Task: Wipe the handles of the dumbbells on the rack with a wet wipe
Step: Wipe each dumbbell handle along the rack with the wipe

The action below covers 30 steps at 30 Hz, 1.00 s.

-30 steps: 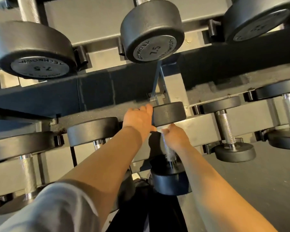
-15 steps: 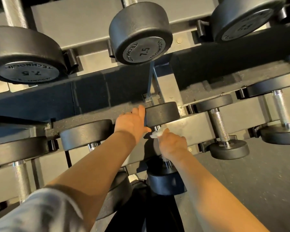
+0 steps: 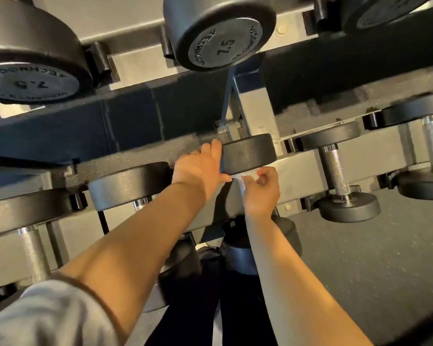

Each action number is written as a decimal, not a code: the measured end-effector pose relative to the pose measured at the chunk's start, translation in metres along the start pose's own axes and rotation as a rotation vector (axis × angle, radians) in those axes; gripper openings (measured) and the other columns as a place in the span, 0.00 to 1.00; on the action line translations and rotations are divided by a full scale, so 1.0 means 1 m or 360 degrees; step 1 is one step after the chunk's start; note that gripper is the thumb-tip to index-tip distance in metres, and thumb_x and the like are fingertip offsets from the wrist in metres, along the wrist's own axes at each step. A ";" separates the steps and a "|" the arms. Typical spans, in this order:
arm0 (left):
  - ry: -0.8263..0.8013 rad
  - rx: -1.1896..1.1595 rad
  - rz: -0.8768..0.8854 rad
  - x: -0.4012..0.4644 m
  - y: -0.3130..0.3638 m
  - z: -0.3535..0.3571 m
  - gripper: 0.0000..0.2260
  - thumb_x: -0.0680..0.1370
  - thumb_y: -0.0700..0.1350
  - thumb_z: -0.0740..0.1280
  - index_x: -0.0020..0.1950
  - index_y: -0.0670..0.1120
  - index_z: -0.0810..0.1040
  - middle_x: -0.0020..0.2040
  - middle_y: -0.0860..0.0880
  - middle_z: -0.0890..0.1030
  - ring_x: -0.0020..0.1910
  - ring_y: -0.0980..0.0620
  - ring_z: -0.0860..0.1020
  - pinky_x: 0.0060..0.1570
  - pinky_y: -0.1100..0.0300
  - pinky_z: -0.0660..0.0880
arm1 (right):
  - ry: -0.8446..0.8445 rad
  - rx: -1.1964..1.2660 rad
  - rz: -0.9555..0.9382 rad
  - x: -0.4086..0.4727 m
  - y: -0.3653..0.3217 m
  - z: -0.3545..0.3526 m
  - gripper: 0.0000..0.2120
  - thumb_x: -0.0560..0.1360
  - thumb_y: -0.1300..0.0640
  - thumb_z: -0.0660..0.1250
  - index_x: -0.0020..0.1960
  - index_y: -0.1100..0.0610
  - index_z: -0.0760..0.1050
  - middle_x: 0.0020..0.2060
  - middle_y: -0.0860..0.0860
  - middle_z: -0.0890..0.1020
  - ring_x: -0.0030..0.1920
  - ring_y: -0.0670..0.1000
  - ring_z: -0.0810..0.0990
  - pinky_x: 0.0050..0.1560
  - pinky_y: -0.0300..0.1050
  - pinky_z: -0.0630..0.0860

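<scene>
Grey rack (image 3: 298,168) carries black dumbbells (image 3: 340,171) on two tiers.

Matt black rubbery dumbbell heads (image 3: 248,154), shiny knurled metal handles (image 3: 335,168).

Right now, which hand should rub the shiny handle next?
The right hand: it already pinches the wet wipe at the handle. The left hand steadies the dumbbell head.

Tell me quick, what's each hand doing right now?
Left hand: open, fingers resting against the dumbbell head.
Right hand: curled round the wet wipe on the handle.
</scene>
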<state>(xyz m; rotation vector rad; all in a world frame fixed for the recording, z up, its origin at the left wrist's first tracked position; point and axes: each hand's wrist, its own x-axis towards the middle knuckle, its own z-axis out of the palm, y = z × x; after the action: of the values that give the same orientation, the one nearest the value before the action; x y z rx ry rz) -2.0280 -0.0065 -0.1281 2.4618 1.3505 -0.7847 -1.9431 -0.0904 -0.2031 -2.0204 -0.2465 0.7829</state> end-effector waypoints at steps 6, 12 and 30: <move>0.0021 -0.0038 0.0023 0.001 -0.002 0.005 0.35 0.80 0.60 0.58 0.77 0.42 0.46 0.71 0.42 0.65 0.63 0.43 0.74 0.54 0.52 0.74 | -0.0313 -0.0393 -0.0362 0.022 0.006 -0.020 0.15 0.70 0.68 0.68 0.33 0.53 0.66 0.28 0.48 0.70 0.30 0.45 0.66 0.30 0.30 0.64; 0.0000 -0.0074 0.0009 0.000 -0.003 0.004 0.35 0.80 0.59 0.59 0.78 0.43 0.45 0.71 0.42 0.65 0.64 0.43 0.73 0.56 0.51 0.74 | -0.0991 -0.1615 -0.0792 0.028 0.012 -0.073 0.05 0.76 0.60 0.63 0.42 0.59 0.75 0.36 0.54 0.77 0.38 0.56 0.75 0.35 0.43 0.63; 0.0047 -0.0057 -0.0040 -0.006 0.002 0.006 0.35 0.80 0.59 0.57 0.78 0.42 0.45 0.71 0.44 0.65 0.65 0.44 0.71 0.55 0.53 0.72 | -0.0542 -0.0097 0.0038 0.012 0.013 -0.033 0.04 0.72 0.58 0.72 0.44 0.53 0.77 0.40 0.46 0.79 0.40 0.44 0.76 0.40 0.33 0.73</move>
<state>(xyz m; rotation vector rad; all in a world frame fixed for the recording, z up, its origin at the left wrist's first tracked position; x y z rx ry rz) -2.0310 -0.0144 -0.1305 2.4429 1.3959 -0.7254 -1.9147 -0.1152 -0.2072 -1.9406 -0.4455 1.1468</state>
